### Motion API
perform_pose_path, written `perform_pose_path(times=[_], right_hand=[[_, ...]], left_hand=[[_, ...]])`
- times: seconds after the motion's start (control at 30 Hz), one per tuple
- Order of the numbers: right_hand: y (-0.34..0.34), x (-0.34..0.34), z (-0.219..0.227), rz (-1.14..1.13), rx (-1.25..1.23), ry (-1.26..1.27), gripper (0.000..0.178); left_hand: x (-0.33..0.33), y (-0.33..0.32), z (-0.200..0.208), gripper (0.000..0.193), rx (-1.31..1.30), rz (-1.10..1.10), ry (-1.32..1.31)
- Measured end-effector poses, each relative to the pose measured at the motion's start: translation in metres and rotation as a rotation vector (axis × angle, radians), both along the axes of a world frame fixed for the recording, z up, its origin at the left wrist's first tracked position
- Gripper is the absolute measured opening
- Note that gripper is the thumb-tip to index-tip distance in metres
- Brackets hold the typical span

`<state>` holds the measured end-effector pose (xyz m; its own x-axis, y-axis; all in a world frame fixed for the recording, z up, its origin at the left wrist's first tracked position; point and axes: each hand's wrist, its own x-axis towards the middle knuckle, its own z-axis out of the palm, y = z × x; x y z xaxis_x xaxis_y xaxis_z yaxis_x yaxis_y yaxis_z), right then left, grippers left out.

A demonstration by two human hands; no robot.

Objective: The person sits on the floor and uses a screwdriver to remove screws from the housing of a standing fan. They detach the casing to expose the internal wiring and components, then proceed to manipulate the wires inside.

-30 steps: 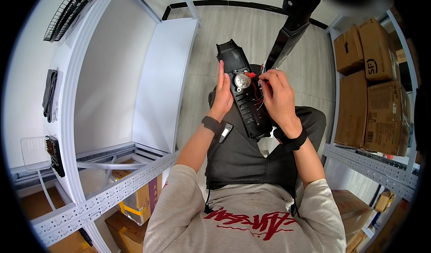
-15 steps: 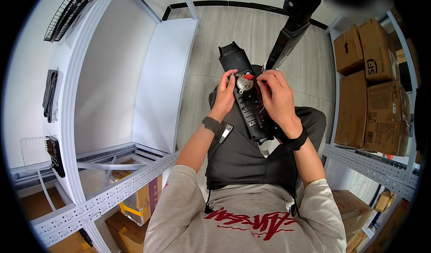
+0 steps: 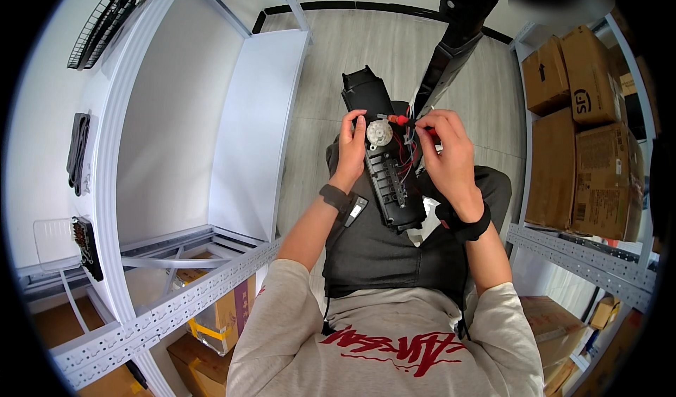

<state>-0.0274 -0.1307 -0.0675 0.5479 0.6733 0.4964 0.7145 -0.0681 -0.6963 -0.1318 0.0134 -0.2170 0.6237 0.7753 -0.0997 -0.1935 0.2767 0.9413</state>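
A long black plastic casing (image 3: pixel 366 91) lies lengthwise over my lap, its inside facing up. A round pale disc-shaped part (image 3: pixel 379 133) is set in it, with a ribbed black section (image 3: pixel 391 179) below. My left hand (image 3: pixel 350 150) grips the casing's left edge beside the disc, thumb and fingers closed on it. Fingertips pinched, my right hand (image 3: pixel 449 150) holds a slim red-and-black piece (image 3: pixel 400 120) with a greyish tip above the disc; whether it is a tool or a connector is unclear. Thin red and grey wires (image 3: pixel 406 150) run down beside the casing.
A black upright post (image 3: pixel 443 66) stands just beyond my right hand. White metal shelving (image 3: pixel 246 129) flanks my left side. Cardboard boxes (image 3: pixel 553 172) fill a rack at right. On my left thigh lies a small dark device with a pale screen (image 3: pixel 355 211).
My right hand has moved right, drawing the red-and-black piece away from above the disc. More of the disc and wires shows. My left hand stays nearly in place.
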Motion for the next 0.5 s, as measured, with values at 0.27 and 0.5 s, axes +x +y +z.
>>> perform_pose_path(times=[0.27,0.5], right_hand=[[-0.006,0.0,0.001,0.001,-0.001,0.004,0.013],[-0.009,0.003,0.001,-0.041,-0.02,0.009,0.012]], left_hand=[[0.005,-0.006,0.03,0.044,0.151,0.036,-0.041],[0.001,-0.002,0.02,0.052,0.072,-0.044,-0.078]])
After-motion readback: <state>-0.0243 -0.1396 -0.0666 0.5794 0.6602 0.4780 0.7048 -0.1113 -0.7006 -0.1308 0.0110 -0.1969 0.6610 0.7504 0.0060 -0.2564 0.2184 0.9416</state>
